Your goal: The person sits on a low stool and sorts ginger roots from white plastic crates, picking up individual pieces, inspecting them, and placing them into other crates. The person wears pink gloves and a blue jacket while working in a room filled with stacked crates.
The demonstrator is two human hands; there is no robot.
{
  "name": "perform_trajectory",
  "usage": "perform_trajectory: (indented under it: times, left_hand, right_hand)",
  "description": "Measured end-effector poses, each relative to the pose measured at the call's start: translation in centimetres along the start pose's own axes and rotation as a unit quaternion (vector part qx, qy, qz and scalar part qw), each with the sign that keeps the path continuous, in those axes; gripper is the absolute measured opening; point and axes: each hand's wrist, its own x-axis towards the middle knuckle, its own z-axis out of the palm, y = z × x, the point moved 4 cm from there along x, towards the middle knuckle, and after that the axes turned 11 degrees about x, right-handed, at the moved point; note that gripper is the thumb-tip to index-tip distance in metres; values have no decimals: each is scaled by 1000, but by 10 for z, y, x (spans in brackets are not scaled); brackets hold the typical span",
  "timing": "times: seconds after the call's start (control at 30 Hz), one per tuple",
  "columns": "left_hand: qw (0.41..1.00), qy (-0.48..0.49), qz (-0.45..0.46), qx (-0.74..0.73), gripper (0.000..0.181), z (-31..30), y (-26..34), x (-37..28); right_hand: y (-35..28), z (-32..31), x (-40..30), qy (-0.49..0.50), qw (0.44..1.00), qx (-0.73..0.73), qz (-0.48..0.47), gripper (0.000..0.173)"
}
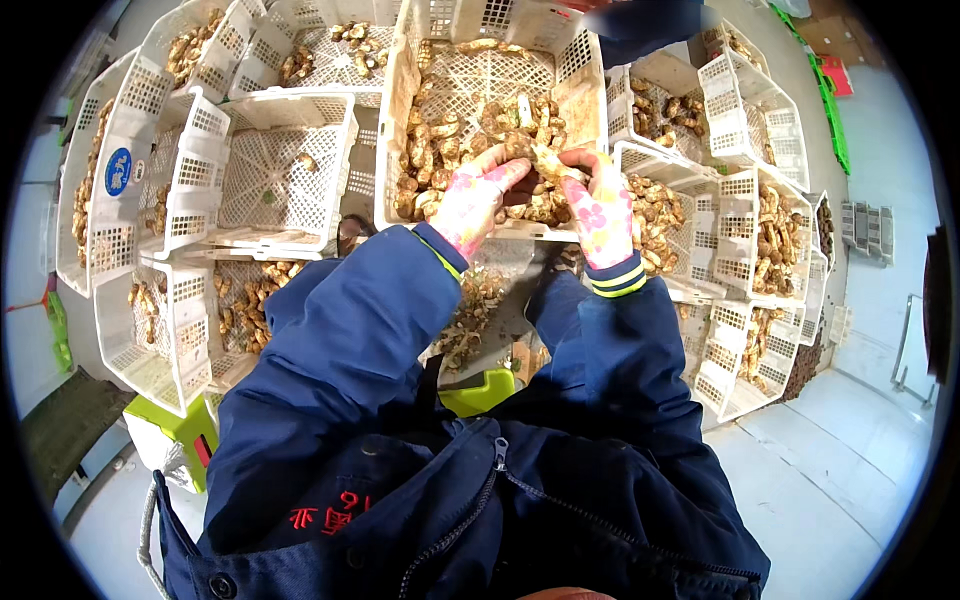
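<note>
Over the near half of a large white plastic crate [388,157], I hold a thick pale-stemmed mushroom [553,163] in both hands. My left hand [474,196], in a pink flower-patterned glove, is at its brown-capped end. The stem end sits between the thumb and fingers of my right hand [602,206], which wears a matching glove. Below and around both hands lie many loose mushrooms [427,154], some partly hidden by my fingers. A few more rest by the crate's far wall.
Smaller white crates flank me: one on the left [281,180] holds a single small mushroom, one on the right [660,217] a heap. Trimmings [472,307] litter the floor between my legs, near a lime-green plastic object [480,391]. A person's dark sleeve [649,34] reaches in beyond the large crate.
</note>
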Motion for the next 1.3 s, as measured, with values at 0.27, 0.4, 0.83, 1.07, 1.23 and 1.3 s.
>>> perform_trajectory:
  times: [0.27,0.4,0.83,1.07,1.23,1.3]
  left_hand:
    - [976,-24,78,202,35,6,7,9]
    - [991,-63,58,103,33,15,8,1]
    - [816,78,273,504,49,11,9,-9]
    - [973,-91,-115,177,44,4,-6,-3]
    - [989,-103,-39,-103,39,25,-3,-3]
    - [987,-129,-16,-99,37,23,0,-2]
  right_hand:
    - [27,0,2,-21,930,315,188,24]
    - [32,8,1,-30,912,363,189,22]
    - [18,8,1,9,989,133,57,34]
    - [27,-5,10,-83,897,407,148,34]
    - [-8,-2,-2,-174,912,332,165,35]
    - [-11,-1,0,-181,953,233,74,43]
